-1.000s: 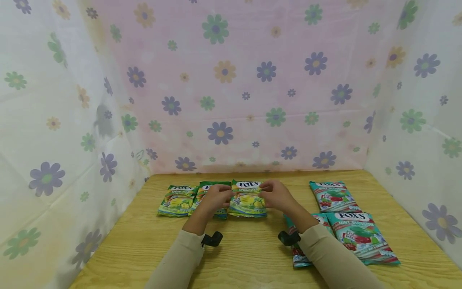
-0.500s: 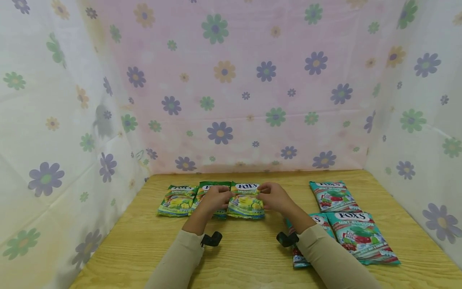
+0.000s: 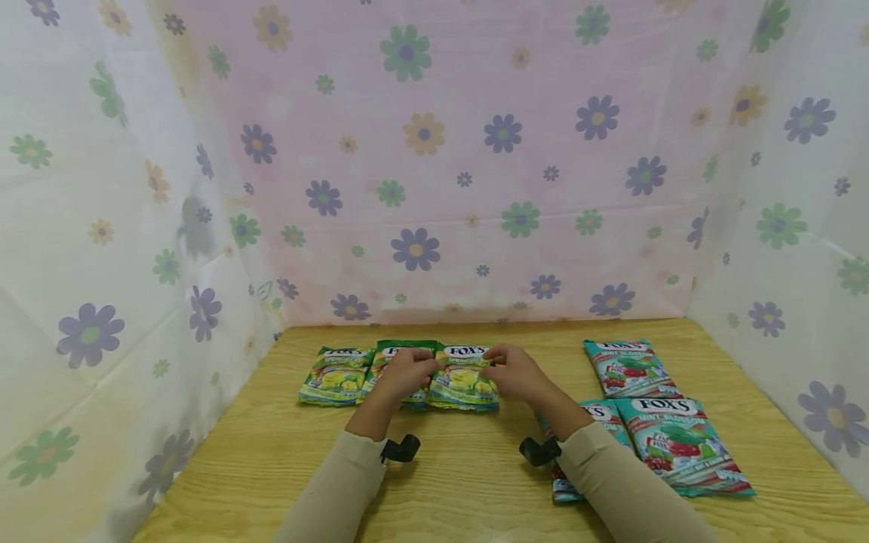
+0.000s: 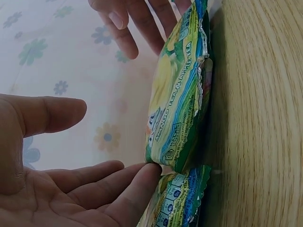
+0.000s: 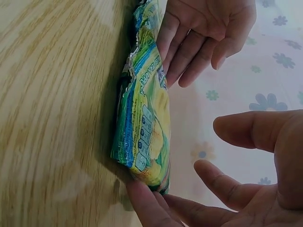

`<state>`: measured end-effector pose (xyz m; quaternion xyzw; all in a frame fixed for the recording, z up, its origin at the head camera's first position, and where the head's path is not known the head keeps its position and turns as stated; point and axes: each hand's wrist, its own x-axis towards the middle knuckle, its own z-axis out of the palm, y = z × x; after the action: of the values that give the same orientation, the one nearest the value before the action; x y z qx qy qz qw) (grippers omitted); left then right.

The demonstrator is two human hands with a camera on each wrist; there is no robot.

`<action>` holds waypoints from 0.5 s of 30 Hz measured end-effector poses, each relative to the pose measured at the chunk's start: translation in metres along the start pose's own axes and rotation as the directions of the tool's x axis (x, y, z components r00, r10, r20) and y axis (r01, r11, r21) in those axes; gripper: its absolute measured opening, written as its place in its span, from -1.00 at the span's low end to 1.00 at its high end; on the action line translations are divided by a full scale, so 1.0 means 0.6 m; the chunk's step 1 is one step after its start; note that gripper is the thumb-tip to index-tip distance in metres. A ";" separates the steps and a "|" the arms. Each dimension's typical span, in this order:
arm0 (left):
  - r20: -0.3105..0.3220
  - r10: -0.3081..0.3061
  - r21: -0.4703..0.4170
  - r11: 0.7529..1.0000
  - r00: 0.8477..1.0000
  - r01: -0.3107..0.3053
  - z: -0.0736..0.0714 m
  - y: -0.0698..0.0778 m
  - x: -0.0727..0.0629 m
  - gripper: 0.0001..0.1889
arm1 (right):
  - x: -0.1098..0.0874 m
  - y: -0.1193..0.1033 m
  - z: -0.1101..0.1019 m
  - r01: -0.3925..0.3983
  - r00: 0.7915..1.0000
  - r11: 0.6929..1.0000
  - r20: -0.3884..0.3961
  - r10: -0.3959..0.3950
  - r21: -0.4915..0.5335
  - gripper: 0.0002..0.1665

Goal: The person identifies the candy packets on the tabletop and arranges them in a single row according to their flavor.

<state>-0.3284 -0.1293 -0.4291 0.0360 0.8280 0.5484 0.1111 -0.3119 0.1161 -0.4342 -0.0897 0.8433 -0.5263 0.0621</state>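
Observation:
Three green and yellow Fox's candy bags lie side by side in a row in the head view. My left hand [image 3: 407, 373] rests over the middle candy bag [image 3: 379, 368] and hides much of it. Its fingertips touch the near edge of the right-hand candy bag [image 3: 464, 381]. At that bag's other side is my right hand [image 3: 517, 374], fingers extended against the edge. Both wrist views show loosely spread fingers [image 4: 102, 182] and thumbs held away from the bag. The left candy bag [image 3: 337, 378] lies untouched.
Three teal Fox's mint bags lie on the right of the wooden table [image 3: 468, 483]: one at the back [image 3: 631, 369], one in front [image 3: 682, 445], and one partly under my right forearm [image 3: 600, 415]. Flowered cloth [image 3: 468, 151] encloses the back and sides.
The right-hand green and yellow candy bag has slid slightly left, close against the middle one. My right hand has shifted left with it; my left hand has stayed nearly still.

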 end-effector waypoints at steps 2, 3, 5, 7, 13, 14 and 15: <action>-0.003 -0.002 0.007 1.000 1.000 0.002 0.001 -0.001 0.002 -0.32 | 0.001 0.001 0.002 0.009 1.000 1.000 -0.004 -0.009 -0.017 -0.50; -0.002 -0.002 0.010 1.000 1.000 0.002 0.001 -0.002 0.002 -0.32 | 0.002 0.002 0.002 0.012 1.000 1.000 -0.005 -0.012 -0.025 -0.51; -0.003 0.000 0.017 1.000 1.000 0.000 0.001 -0.003 0.004 -0.33 | 0.005 0.004 0.004 0.016 1.000 0.999 -0.005 -0.016 -0.033 -0.51; -0.002 -0.001 0.022 1.000 1.000 0.001 0.001 -0.003 0.004 -0.33 | 0.006 0.005 0.006 0.016 1.000 0.999 -0.004 -0.016 -0.034 -0.51; 0.002 0.002 0.019 1.000 1.000 -0.002 0.000 -0.006 0.005 -0.33 | 0.013 0.006 0.012 -0.002 1.000 1.000 -0.004 0.002 -0.026 -0.52; 0.003 0.004 0.014 1.000 1.000 -0.004 -0.001 -0.007 0.005 -0.33 | 0.014 0.006 0.013 -0.008 1.000 1.000 -0.005 0.008 -0.022 -0.52; 0.004 0.005 0.011 1.000 1.000 -0.005 -0.001 -0.007 0.005 -0.33 | 0.015 0.006 0.014 -0.009 1.000 1.000 -0.004 0.009 -0.022 -0.52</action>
<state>-0.3311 -0.1311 -0.4330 0.0396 0.8306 0.5442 0.1114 -0.3192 0.1084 -0.4414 -0.0854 0.8495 -0.5170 0.0618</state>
